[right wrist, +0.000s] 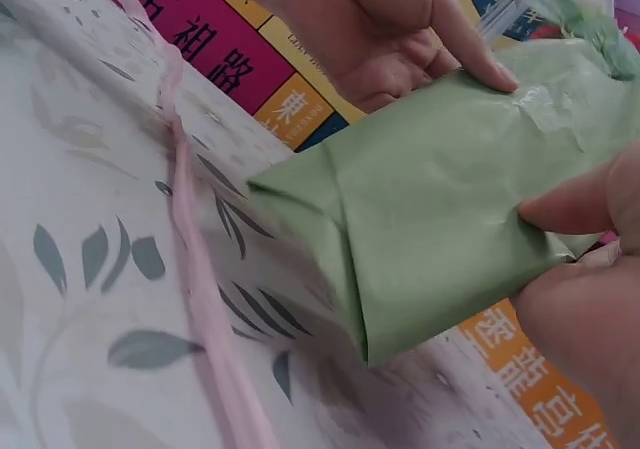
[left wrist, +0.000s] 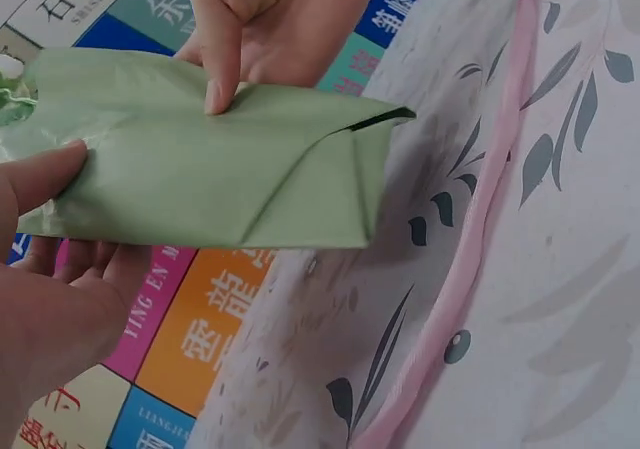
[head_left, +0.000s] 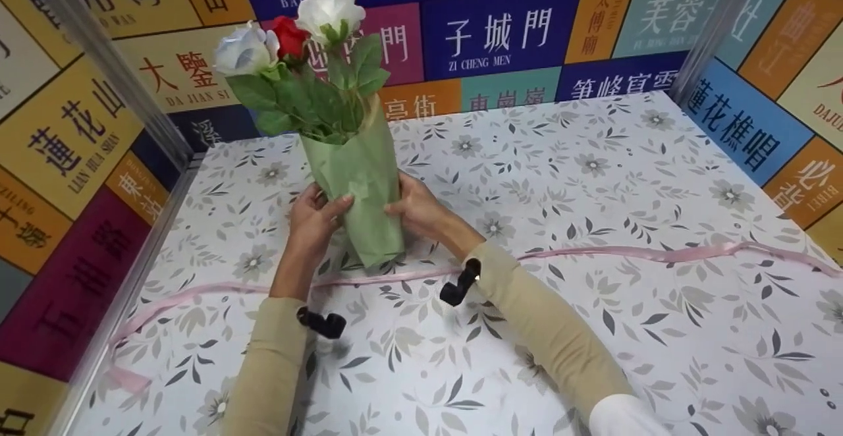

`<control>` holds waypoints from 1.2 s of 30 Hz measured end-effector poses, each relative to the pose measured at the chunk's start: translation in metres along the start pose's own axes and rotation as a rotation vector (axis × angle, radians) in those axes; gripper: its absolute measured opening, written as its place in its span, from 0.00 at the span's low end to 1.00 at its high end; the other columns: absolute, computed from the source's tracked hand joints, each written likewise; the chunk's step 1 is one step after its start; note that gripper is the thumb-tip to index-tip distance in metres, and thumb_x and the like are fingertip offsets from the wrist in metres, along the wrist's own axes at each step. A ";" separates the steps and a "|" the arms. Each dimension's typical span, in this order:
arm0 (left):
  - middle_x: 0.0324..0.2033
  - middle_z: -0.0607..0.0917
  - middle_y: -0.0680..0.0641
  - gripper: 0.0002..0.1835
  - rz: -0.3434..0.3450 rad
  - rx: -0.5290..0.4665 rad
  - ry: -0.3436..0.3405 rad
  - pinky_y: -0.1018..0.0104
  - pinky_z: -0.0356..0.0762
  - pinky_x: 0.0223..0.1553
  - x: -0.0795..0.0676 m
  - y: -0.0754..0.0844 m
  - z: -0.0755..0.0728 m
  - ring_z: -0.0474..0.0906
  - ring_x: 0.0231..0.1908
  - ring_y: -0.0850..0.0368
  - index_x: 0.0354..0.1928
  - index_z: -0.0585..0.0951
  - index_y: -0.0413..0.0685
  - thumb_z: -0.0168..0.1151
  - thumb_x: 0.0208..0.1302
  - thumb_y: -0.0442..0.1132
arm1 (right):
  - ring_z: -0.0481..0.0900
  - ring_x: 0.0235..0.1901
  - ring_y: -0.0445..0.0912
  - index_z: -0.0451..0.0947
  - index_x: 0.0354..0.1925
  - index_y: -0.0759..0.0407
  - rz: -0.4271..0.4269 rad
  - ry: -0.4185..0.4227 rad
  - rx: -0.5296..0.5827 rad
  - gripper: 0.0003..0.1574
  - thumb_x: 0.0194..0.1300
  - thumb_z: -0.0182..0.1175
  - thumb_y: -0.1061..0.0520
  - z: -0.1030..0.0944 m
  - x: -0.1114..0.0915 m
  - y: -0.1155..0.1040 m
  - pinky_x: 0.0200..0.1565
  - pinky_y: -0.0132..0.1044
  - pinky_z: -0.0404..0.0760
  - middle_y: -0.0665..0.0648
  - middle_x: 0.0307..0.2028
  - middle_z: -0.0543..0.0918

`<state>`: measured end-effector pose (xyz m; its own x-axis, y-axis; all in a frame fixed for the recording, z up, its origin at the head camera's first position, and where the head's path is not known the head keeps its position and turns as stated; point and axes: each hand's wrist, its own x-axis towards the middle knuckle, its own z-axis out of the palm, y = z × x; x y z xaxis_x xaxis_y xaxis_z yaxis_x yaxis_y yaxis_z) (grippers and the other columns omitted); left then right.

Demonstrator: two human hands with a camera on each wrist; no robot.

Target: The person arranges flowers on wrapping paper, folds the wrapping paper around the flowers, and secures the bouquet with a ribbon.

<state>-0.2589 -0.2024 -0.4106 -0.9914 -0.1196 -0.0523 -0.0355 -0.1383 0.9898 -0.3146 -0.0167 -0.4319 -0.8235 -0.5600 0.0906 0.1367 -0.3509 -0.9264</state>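
A bouquet wrapped in green paper (head_left: 359, 186) is held upright, slightly tilted, between both hands over the table. Out of its top rise a white rose (head_left: 330, 11), a red rose (head_left: 288, 37) and a pale blue rose (head_left: 245, 51) with green leaves. The left hand (head_left: 315, 217) grips the wrap from the left, thumb across the front. From the right side the right hand (head_left: 421, 207) holds it, thumb on the paper and fingers behind. In the left wrist view the folded lower end of the paper (left wrist: 300, 179) shows; fingers behind it are partly hidden.
A long pink ribbon (head_left: 612, 250) lies across the table from left to right, passing near the wrap's lower end. The table (head_left: 527, 330) has a floral cover. Panels with printed signs (head_left: 500, 31) stand behind and at both sides, with clear corner posts.
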 end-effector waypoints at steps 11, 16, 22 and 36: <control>0.48 0.85 0.42 0.24 0.138 0.011 -0.070 0.65 0.85 0.40 -0.010 0.006 0.033 0.85 0.40 0.58 0.62 0.71 0.41 0.61 0.65 0.24 | 0.82 0.47 0.43 0.61 0.68 0.74 -0.020 0.032 -0.172 0.33 0.66 0.51 0.69 -0.025 -0.034 -0.051 0.52 0.36 0.82 0.56 0.49 0.81; 0.51 0.85 0.40 0.24 0.093 0.049 -0.159 0.62 0.86 0.43 -0.012 0.008 0.049 0.85 0.43 0.55 0.63 0.71 0.43 0.63 0.66 0.30 | 0.86 0.41 0.42 0.70 0.61 0.74 -0.033 0.153 -0.364 0.26 0.67 0.59 0.67 -0.034 -0.045 -0.068 0.50 0.36 0.85 0.57 0.44 0.86; 0.39 0.83 0.50 0.16 0.041 0.031 -0.137 0.66 0.84 0.41 -0.014 0.007 0.066 0.82 0.41 0.60 0.56 0.79 0.36 0.58 0.73 0.38 | 0.87 0.35 0.40 0.76 0.51 0.77 0.022 0.226 -0.481 0.18 0.63 0.62 0.69 -0.047 -0.069 -0.080 0.46 0.33 0.85 0.50 0.33 0.89; 0.27 0.82 0.50 0.09 -0.017 0.291 -0.202 0.65 0.86 0.31 -0.033 -0.029 0.094 0.81 0.28 0.62 0.45 0.82 0.29 0.59 0.68 0.29 | 0.88 0.36 0.42 0.76 0.49 0.71 0.281 0.160 -0.467 0.18 0.60 0.63 0.68 -0.083 -0.128 -0.066 0.46 0.37 0.86 0.49 0.34 0.89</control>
<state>-0.2368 -0.1022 -0.4248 -0.9942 0.0814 -0.0709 -0.0580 0.1507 0.9869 -0.2641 0.1405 -0.4131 -0.8691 -0.4500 -0.2054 0.1344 0.1848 -0.9735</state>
